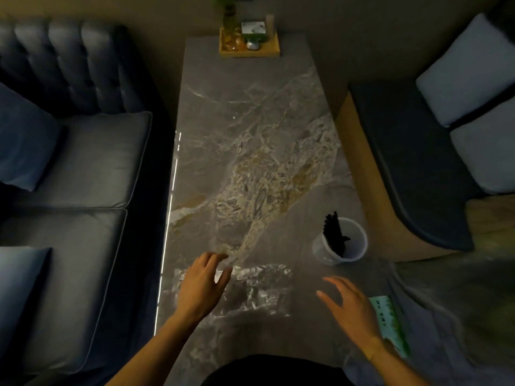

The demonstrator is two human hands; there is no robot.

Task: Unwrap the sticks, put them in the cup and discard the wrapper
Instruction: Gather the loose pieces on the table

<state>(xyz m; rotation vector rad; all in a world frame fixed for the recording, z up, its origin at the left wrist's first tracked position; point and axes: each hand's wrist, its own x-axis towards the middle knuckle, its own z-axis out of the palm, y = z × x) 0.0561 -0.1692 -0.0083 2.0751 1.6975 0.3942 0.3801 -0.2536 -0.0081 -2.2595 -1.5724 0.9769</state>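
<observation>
Sticks (334, 235) already in the cup (338, 242), as we read it: a dark bundle stands leaning inside the pale cup, which sits on the tabletop (250, 121) toward our right, near the edge. We count that part of the task as done, though we cannot tell whether every stick is in.

Wrapper (250, 291) next: a crinkled, clear film lies flat on the tabletop straight ahead of us, between our two hands, catching the light. It looks empty, but the frame is dim and we cannot be sure.

Left hand (203, 285): fingers spread and loosely bent, reaching over the left end of the wrapper. Whether the fingertips touch the film we cannot tell; nothing is gripped.

Right hand (348, 307): open, fingers fanned, hovering to the right of the wrapper and apart from it, holding nothing. Just beyond it a green-and-white packet (390, 324) lies at the tabletop's right edge.

Far end of the tabletop: a yellow tray (249, 50) with small bottles. Sofa (69, 162) to our left.

What is left, by our judgement: gather up the wrapper and throw it away. No bin shows in view.
</observation>
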